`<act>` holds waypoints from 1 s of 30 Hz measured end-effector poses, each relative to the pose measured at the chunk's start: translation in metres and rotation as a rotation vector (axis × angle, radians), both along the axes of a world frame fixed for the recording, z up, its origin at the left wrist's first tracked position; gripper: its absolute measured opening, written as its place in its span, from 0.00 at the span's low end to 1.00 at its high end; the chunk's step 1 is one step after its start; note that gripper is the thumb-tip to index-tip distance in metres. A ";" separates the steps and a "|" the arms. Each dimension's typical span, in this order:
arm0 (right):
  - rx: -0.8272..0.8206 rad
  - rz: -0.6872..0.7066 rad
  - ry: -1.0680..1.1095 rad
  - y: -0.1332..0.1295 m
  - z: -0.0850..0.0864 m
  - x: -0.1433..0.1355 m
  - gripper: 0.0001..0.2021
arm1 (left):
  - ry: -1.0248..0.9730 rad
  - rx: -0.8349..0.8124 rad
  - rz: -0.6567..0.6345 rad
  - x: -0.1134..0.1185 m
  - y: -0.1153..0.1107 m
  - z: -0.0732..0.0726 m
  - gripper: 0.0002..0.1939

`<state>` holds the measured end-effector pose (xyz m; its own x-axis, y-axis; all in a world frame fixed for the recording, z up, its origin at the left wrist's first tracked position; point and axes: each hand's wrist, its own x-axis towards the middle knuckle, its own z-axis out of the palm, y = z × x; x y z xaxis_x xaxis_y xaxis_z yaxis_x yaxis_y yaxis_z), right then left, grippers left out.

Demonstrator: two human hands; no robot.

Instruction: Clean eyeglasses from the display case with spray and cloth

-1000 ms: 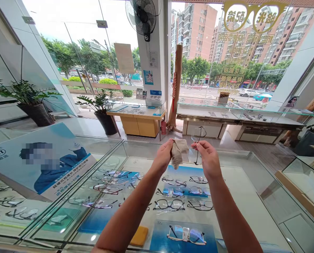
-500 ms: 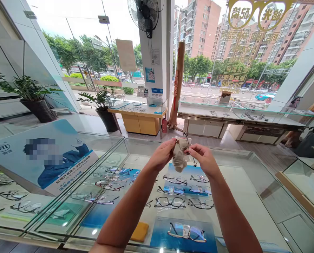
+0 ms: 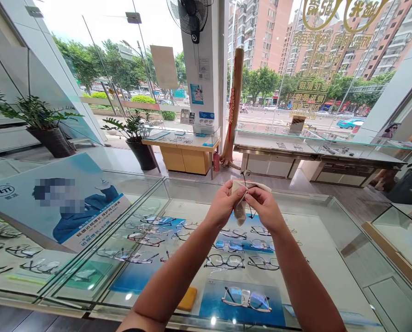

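Note:
My left hand (image 3: 224, 202) is closed on a beige cleaning cloth (image 3: 240, 216), which hangs in folds below the fingers. Close against it, my right hand (image 3: 265, 205) pinches a pair of glasses (image 3: 251, 211) at the cloth. Thin dark parts of the glasses stick out above and below the fingers; the cloth and fingers hide the lenses. Both hands are raised over a glass display case (image 3: 325, 249). Inside it, rows of glasses lie below my hands, with one light-framed pair (image 3: 246, 299) on a blue card nearest me.
A large blue placard (image 3: 54, 203) leans on the case at the left. An orange-yellow block (image 3: 188, 299) lies near my left forearm. Across the floor stand a wooden display counter (image 3: 185, 161), a potted plant (image 3: 138, 152) and a tree-trunk post (image 3: 234, 106).
My hands have come closer together. The left thumb now presses the cloth against the glasses, and part of the cloth spreads over my right fingers. The view has shifted slightly.

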<state>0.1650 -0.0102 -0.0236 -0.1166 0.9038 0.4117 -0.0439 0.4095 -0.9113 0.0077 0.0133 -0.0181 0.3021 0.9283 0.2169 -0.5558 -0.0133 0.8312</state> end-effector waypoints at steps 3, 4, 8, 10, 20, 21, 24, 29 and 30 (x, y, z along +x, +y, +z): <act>0.016 -0.002 -0.025 0.000 0.000 0.002 0.15 | 0.079 -0.017 0.035 -0.001 0.001 -0.002 0.27; 0.010 -0.001 -0.029 0.000 -0.001 0.002 0.15 | 0.094 -0.023 0.041 -0.001 0.001 -0.002 0.26; -0.049 0.000 -0.008 0.002 -0.004 -0.001 0.16 | 0.059 -0.058 0.031 -0.003 0.003 -0.003 0.25; -0.072 -0.015 0.003 0.003 -0.005 -0.003 0.17 | 0.046 -0.095 -0.008 -0.003 0.004 -0.003 0.25; -0.080 0.033 -0.070 0.001 -0.003 -0.001 0.17 | 0.015 -0.086 -0.030 -0.009 0.009 -0.001 0.24; -0.075 0.044 -0.094 0.001 -0.002 -0.001 0.16 | 0.019 -0.084 -0.026 -0.011 0.010 0.000 0.24; -0.054 0.063 -0.160 -0.002 0.000 -0.002 0.17 | 0.034 -0.071 -0.026 -0.014 0.013 0.002 0.24; -0.068 0.052 -0.105 -0.003 -0.002 -0.007 0.17 | 0.020 -0.038 0.020 -0.013 0.015 0.000 0.27; -0.076 0.055 -0.083 -0.002 -0.002 -0.008 0.17 | 0.020 -0.037 0.031 -0.013 0.015 0.000 0.28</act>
